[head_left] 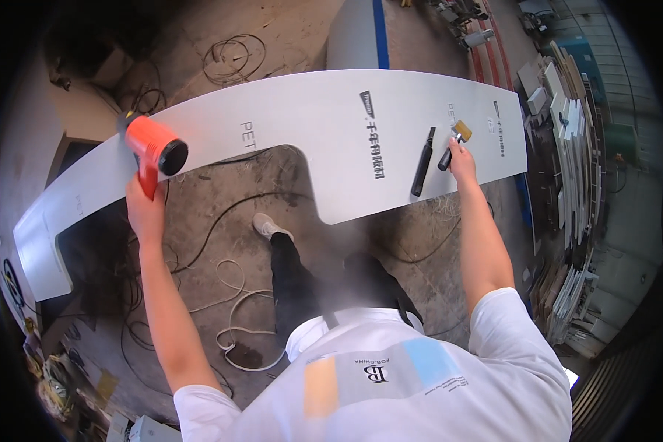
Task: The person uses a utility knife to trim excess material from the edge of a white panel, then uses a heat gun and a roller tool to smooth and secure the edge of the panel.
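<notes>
My left hand is closed round the handle of an orange heat gun, held over the left part of a large curved white panel. The gun's black end faces right. In my right hand is a small hand roller with a yellowish head and a dark handle. Its head is over the panel's right part; whether it touches the surface I cannot tell. A black utility knife lies on the panel just left of my right hand. Printed film covers the panel's face.
Dark cables and a pale hose lie on the floor by my feet. Stacked boards lean along the right side. A coiled cable lies beyond the panel, near a blue-edged sheet. A brown box stands at left.
</notes>
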Motion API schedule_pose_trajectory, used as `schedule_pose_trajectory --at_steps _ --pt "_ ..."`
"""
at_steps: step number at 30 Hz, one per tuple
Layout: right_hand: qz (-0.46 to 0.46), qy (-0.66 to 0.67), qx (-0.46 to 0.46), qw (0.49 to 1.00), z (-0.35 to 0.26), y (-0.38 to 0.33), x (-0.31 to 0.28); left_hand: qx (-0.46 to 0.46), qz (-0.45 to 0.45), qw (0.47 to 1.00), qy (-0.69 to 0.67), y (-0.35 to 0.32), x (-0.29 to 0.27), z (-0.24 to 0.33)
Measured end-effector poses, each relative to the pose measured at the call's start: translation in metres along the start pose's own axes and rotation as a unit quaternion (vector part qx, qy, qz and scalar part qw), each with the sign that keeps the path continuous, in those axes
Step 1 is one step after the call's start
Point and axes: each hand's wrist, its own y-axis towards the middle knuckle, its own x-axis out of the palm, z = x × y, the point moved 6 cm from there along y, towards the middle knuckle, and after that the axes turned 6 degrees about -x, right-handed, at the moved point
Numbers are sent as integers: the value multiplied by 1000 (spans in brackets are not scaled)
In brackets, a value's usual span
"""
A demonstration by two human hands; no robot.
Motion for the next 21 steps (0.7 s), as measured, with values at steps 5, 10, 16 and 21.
schedule_pose_trajectory --at_steps 5,10,16,21 --pt "-17 -49 -61 997 7 17 -16 4 40 980 -196 -132 -10 59" --pt "-42 -69 -157 984 -3 31 -27 -279 -112 530 -793 -318 66 159" --pt "-206 281 -123 929 36 18 -59 -66 -84 944 -311 -454 129 293" --pt "-343 383 -37 857 114 -19 -118 -52 -90 957 -272 -507 138 419"
